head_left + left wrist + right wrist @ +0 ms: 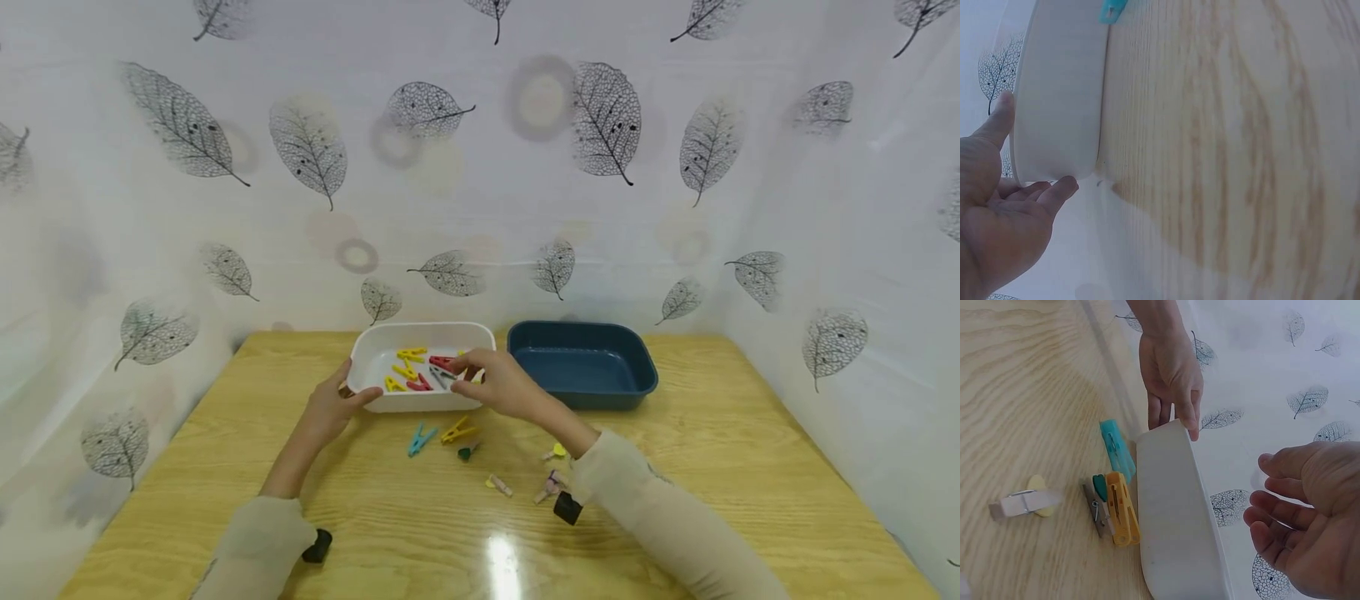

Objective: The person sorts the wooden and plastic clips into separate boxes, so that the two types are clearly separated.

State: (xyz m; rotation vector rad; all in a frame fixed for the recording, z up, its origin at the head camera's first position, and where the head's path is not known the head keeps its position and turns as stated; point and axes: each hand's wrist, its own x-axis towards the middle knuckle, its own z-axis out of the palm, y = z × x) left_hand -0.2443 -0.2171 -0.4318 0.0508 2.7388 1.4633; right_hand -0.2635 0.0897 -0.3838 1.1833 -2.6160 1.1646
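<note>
A white plastic basin (423, 403) holds several clothespins: yellow clothespins (406, 372), red clothespins (422, 383) and a grey clothespin (438, 377). My left hand (327, 410) grips its near left corner, thumb over the front rim and fingers round the side wall. Above the basin's right part hovers my right hand (504, 385), its fingers loosely bent close to the red and grey clothespins. In the right wrist view, thumb and fingers stand apart with nothing seen between them. That hand hides the basin's right end in the head view.
A dark blue basin (592, 401) stands to the right. Before the white basin lie a light-blue clothespin (421, 440), a yellow clothespin (457, 430) and a small clip with a dark green piece (465, 454). Small wooden clips (501, 486) lie nearer, some beside the right sleeve.
</note>
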